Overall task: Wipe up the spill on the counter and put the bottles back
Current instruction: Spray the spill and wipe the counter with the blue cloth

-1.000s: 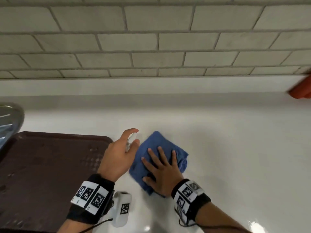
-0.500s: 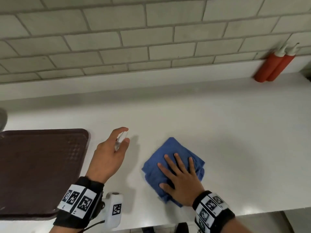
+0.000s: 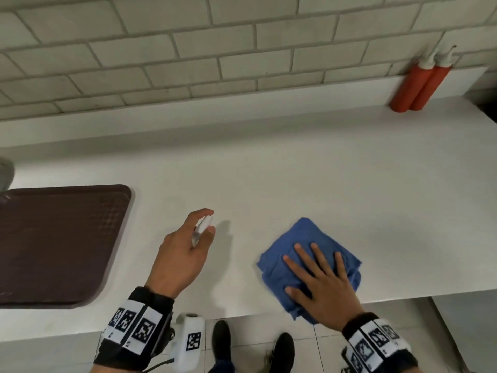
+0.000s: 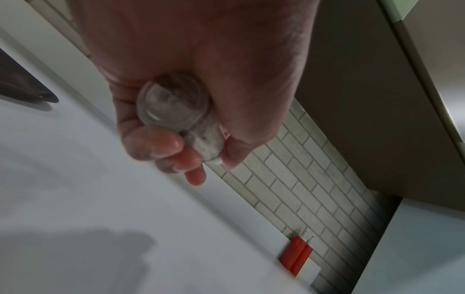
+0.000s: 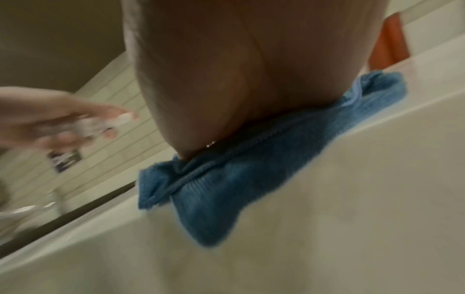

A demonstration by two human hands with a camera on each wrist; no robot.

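Observation:
My left hand (image 3: 185, 254) grips a small clear spray bottle (image 3: 201, 230) above the white counter (image 3: 295, 179), its fingers curled round the bottle (image 4: 176, 107) in the left wrist view. My right hand (image 3: 320, 278) lies flat with spread fingers on a folded blue cloth (image 3: 304, 238) near the counter's front edge. The cloth (image 5: 226, 189) bulges out from under the palm in the right wrist view. Two red squeeze bottles (image 3: 419, 84) with white nozzles stand side by side against the back ledge at the far right. No spill shows on the counter.
A dark brown tray (image 3: 53, 243) lies on the counter at the left. A tiled wall (image 3: 188, 49) rises behind the low back ledge. The counter's front edge runs just under my wrists, with a tiled floor and shoes (image 3: 223, 343) below.
My right hand has slid the blue cloth to the right along the counter, away from the tray. The left hand keeps its grip on the spray bottle. The red bottles have come into view.

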